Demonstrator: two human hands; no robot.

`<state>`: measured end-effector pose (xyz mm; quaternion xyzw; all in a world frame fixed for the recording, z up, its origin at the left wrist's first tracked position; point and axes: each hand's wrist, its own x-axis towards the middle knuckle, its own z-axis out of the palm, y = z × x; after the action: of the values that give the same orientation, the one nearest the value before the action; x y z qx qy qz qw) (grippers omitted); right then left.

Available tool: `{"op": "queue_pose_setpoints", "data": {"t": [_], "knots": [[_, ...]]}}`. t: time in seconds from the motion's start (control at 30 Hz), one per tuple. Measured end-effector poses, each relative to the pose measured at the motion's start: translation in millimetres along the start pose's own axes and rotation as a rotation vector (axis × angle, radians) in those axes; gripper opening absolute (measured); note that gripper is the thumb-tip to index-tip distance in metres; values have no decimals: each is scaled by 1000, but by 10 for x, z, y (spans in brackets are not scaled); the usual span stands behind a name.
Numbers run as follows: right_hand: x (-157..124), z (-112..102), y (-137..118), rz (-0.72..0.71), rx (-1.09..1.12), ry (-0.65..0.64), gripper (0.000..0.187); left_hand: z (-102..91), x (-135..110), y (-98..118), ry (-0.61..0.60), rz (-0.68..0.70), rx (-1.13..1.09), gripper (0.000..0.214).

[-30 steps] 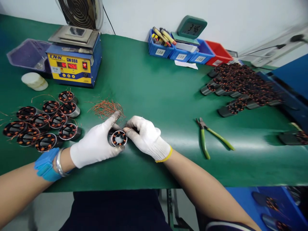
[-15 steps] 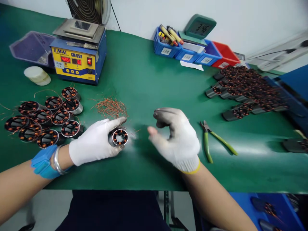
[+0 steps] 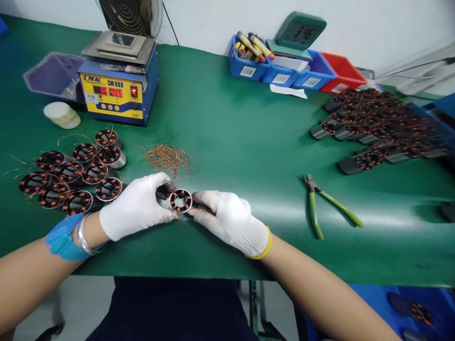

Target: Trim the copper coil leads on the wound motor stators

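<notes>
Although near wires [image 3: 168, 158], stator [image 3: 180, 207] between fingers [image 3: 209, 199]

The gloved left hand [image 3: 137, 207] is gripping a copper-wound core [image 3: 174, 201]; the gloved right hand [image 3: 227, 218] is holding its fingertips at the rim. Wire clippings [image 3: 168, 158] are lying just beyond on the green tabletop [image 3: 231, 128]. Green-handled cutters [image 3: 314, 208] are resting spread at right; similar cores [image 3: 71, 172] are clustering at left.

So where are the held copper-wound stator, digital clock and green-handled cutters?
Held copper-wound stator [image 3: 174, 201], head view: wound end face.
Digital clock [image 3: 301, 31], head view: display.
Green-handled cutters [image 3: 338, 206], head view: one handle.
</notes>
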<state>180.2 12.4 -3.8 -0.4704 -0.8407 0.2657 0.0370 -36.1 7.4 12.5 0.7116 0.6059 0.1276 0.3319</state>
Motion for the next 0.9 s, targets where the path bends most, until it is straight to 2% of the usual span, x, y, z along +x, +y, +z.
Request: {"op": "queue_pose_setpoints", "data": {"t": [0.2,0.3,0.43,0.53,0.63,0.7,0.73,0.8,0.83,0.9], "knots": [[17,19,26,-55,37,15,27,4,-21,77,44,-111,-32,36],[21,6,11,-45,35,-3,26,9,-25,69,40,-121,-174,35],[29,-2,-16,-52,33,-19,27,39,24,25,83,-120,-442,23],[30,2,-31,-26,27,-27,28,47,57,-22,218,-164,-779,23],[26,5,-35,-25,30,-12,29,34,42,-63,482,-100,-981,22],[26,5,-33,-34,33,-5,29,41,12,-68,570,-56,-910,24],[28,4,-31,-36,32,-5,29,54,-3,-62,563,-45,-809,29],[33,3,-29,-38,26,-8,30,85,-19,-36,437,-21,-524,45],[36,3,-30,-38,26,-11,30,95,-18,-19,348,-1,-381,45],[38,3,-34,-33,26,-15,29,85,-4,12,188,23,-189,31]]}}
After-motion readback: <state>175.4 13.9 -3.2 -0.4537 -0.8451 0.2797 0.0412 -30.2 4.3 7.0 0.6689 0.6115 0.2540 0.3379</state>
